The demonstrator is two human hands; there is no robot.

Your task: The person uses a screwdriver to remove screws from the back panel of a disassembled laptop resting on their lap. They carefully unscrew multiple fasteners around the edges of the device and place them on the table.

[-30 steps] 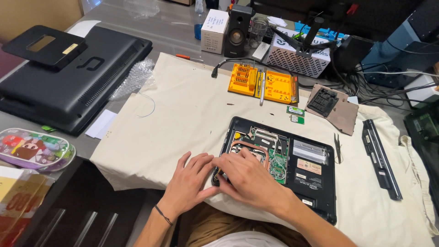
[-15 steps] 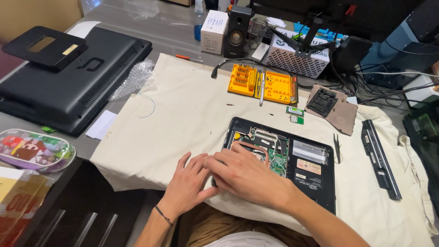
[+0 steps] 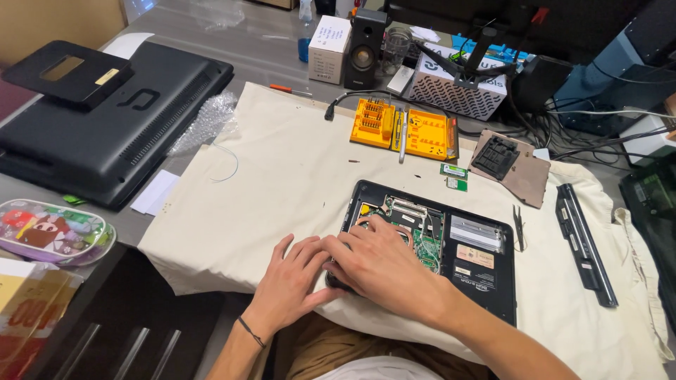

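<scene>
Opened laptop base — black, underside up, circuit board exposed; laid on a cream cloth at lower centre of the frame. Left hand is spread flat, fingers apart, at the near left corner of the base, gripping nothing. Right hand is laid over the left part of the board, partly across the left hand; whether anything is pinched beneath cannot be told. Orange screwdriver-bit case is seen above centre — a long black battery at right, black monitor at upper left.
</scene>
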